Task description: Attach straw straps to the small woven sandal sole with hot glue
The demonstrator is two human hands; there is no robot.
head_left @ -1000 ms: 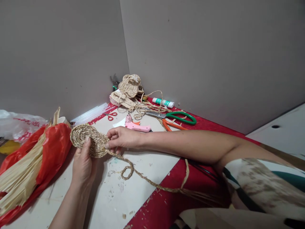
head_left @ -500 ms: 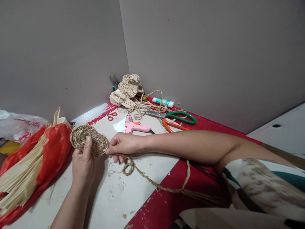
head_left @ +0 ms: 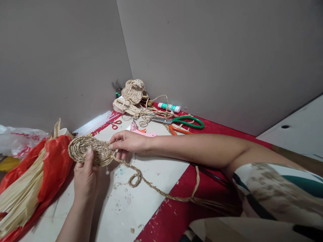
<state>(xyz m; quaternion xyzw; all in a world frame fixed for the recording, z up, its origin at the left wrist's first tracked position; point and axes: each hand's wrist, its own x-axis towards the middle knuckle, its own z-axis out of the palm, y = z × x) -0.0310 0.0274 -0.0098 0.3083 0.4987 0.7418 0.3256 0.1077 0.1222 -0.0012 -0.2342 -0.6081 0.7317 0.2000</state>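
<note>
A flat oval coil of braided straw (head_left: 101,151) is held up above the table. My left hand (head_left: 85,178) grips its near side, thumb pressed on the face and the other fingers behind. At the coil's right end, my right hand (head_left: 128,143) has thumb and fingers closed on the rim. From that end a braided straw cord (head_left: 161,193) runs down to the right, with one small loop in it. Its far strands trail loose over the red cloth toward my lap. The fingers behind the coil are hidden.
Behind my right forearm lie a pink glue gun (head_left: 145,133) and large green-and-orange-handled scissors (head_left: 189,121). Small red scissors (head_left: 115,125), a woven straw piece (head_left: 133,91) and a white-and-green tube (head_left: 169,107) are farther back. A red bag (head_left: 57,161) of straw strips stands left.
My right hand has shifted from the cord at the coil's edge up onto the rim. The coil is turned slightly flatter toward me. The view has shifted a little.
</note>
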